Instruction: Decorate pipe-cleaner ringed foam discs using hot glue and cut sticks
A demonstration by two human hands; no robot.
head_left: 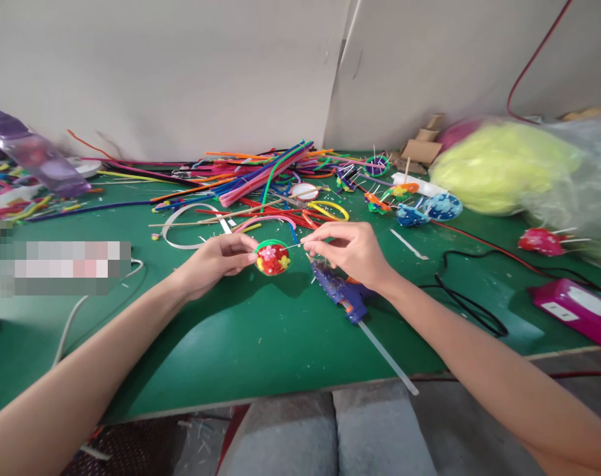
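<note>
Holds a small round flower piece [274, 260] above the green table [260, 354], right between the left hand [223, 254] and the right hand [350, 248]. Shows red fuzz, pink and yellow flowers, and green on the top edge. Looks round, so has no clear long side. Pinches its left edge with the left hand, thumb and finger close together, making that hand the nearer one. Pinches a thin pale stick [291, 246] in the right hand, just to the right of the flower piece. Points the stick left at the upper right edge, almost flat sideways, with a small rise toward the right hand. Cannot tell touching from just apart at the tip. Has a blue glue gun [336, 285] just below the right hand, with a clear glue stick [389, 360] poking out toward the table's near edge. Farther back, a messy heap of fuzzy sticks [265, 177]. Off to the right, a pink power box [575, 307].
</note>
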